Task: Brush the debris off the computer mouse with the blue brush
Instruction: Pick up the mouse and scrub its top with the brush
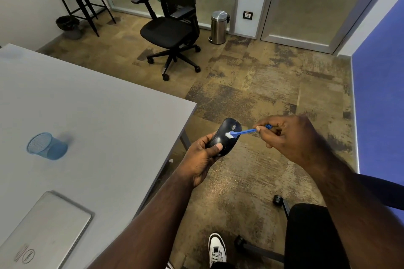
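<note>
grey table carries a blue mesh cup on its side; closed laptop nearer.

Open floor ahead of hands; table corner close left (pen cup well apart); chair lower right.

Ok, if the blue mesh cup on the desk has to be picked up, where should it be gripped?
Grip the cup across its mesh side wall, coming down from above. It lies tipped on the desk with its open mouth facing up-left, so the rounded wall is the exposed part. Both hands are busy now.
</note>
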Demonstrator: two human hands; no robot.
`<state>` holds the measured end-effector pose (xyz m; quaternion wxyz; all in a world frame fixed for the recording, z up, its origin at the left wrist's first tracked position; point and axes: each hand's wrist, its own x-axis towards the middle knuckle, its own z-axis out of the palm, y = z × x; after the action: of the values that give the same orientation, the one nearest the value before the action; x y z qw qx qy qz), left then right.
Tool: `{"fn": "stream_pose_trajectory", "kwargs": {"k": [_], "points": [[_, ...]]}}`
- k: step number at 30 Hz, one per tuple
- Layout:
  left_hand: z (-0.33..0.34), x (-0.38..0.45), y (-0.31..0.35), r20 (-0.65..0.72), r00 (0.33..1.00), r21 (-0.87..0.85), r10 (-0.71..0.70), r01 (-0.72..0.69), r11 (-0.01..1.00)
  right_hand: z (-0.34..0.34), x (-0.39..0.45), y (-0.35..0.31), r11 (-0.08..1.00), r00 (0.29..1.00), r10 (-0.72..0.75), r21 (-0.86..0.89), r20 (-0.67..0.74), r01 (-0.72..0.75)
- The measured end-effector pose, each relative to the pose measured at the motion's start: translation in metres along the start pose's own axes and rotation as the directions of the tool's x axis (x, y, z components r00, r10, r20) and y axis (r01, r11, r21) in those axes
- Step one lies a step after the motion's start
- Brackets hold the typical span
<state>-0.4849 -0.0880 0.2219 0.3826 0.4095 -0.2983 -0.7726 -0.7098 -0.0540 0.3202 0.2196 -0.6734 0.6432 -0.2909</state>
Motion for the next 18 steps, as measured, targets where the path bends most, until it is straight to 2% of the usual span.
{"fn": "stream_pose_trajectory", "kwargs": {"k": [3,7,9,12,16,18], "points": [[0.0,0.0,0.0,0.006,1.0,0.018,-0.005,0.005,1.0,0.005,0.001,-0.003,1.0,0.999,-0.005,-0.014,-0.035,0.005],[0.002,-0.001,-0.001,0.019,1.0,0.033,-0.007,0.006,0.999,0.007,0.008,-0.001,0.985,0.968,0.024,-0.159,-0.252,-0.065],[0.002,-0.002,-0.001,0.015,1.0,0.051,0.0,-0.001,0.999,0.008,0.007,-0.002,0.994,0.975,0.018,-0.105,-0.221,-0.042],[0.002,-0.003,0.0,0.005,1.0,0.085,0.015,-0.016,0.996,0.013,0.004,-0.008,1.0,0.996,0.022,-0.008,-0.084,-0.023],[0.003,-0.006,-0.001,-0.003,1.0,0.126,0.027,-0.027,0.992,0.015,0.008,-0.006,0.983,0.971,0.081,-0.144,-0.226,-0.115],[0.003,-0.007,-0.001,-0.016,0.999,0.13,0.037,-0.035,0.991,0.014,0.007,-0.008,0.994,0.982,0.08,-0.065,-0.171,-0.092]]}}
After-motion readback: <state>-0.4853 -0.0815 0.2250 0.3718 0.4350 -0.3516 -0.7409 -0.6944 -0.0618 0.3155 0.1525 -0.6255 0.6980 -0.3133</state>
